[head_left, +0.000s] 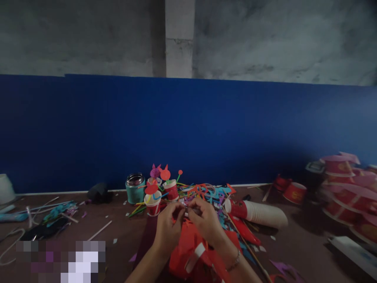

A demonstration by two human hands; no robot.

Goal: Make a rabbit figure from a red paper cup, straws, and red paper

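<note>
My left hand [171, 221] and my right hand [204, 217] meet over the middle of the table, fingers curled and fingertips close together. Whatever is pinched between them is too small and too hidden to name. Beneath them lie red paper sheets [184, 247] and a roll of white tape [194, 257]. Just beyond my fingers spreads a heap of coloured paper scraps [215, 192]. Left of my hands stand red-and-white paper cups [153, 204] topped with paper animal shapes and flowers [165, 172].
A teal metal jar [136, 189] stands behind the cups. To the right lies a stack of paper cups [259, 213], with a red paper bowl [295, 192] and blurred stacked red bowls [344, 196] farther over. A blue partition [188, 125] closes off the table's back edge.
</note>
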